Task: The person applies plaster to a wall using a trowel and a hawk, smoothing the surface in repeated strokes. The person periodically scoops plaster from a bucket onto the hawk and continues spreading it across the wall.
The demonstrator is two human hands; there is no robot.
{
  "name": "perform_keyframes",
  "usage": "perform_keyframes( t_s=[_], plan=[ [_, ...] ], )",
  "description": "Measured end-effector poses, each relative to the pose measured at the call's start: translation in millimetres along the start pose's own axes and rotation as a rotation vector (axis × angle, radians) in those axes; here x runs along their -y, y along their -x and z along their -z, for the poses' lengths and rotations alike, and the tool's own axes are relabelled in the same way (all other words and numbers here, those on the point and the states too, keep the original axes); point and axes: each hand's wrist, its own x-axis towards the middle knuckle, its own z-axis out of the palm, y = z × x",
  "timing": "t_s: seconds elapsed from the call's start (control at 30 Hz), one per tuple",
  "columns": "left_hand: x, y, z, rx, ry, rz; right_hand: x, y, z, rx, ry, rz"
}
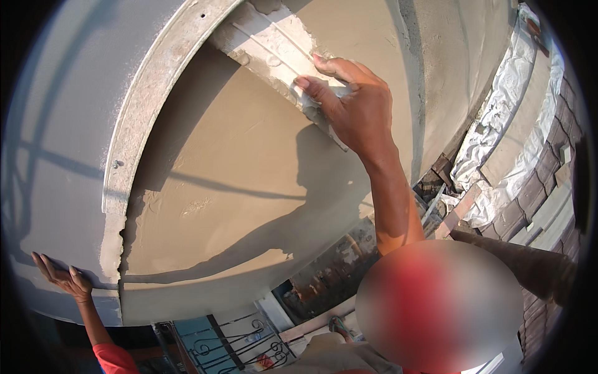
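At the upper middle my right hand [358, 100] is closed on a pale, mortar-caked straightedge [274, 43] with raised ridges along its face. Its thumb and fingers pinch near the lower part, and the straightedge lies against the smooth beige plaster [249, 143]. My left hand [65, 277], far off at the lower left, rests on the grey wall [68, 124] with its fingers stretched out and nothing in them. Close by it, a curved pale strip [149, 106] with a ragged lower end borders the plaster. My arm's shadow falls across the plaster.
Below hangs a black scrolled metal railing [237, 343]. Crumpled silvery sheeting [498, 124] and brown roof tiles [548, 168] lie along the right. A thick dark pole [517, 258] crosses the lower right, beside a blurred oval.
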Motion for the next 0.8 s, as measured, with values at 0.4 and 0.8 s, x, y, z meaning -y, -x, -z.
perform_keyframes(
  t_s=[0.4,0.8],
  plan=[
    [-7.1,-6.9,1.4,-0.035,-0.031,-0.045,62.4,71.7,-42.8,0.006,-0.084,-0.007],
    [-6.1,-6.7,-1.1,-0.111,-0.034,-0.096,128.0,152.8,-73.9,0.158,-0.002,0.134]
  ],
)
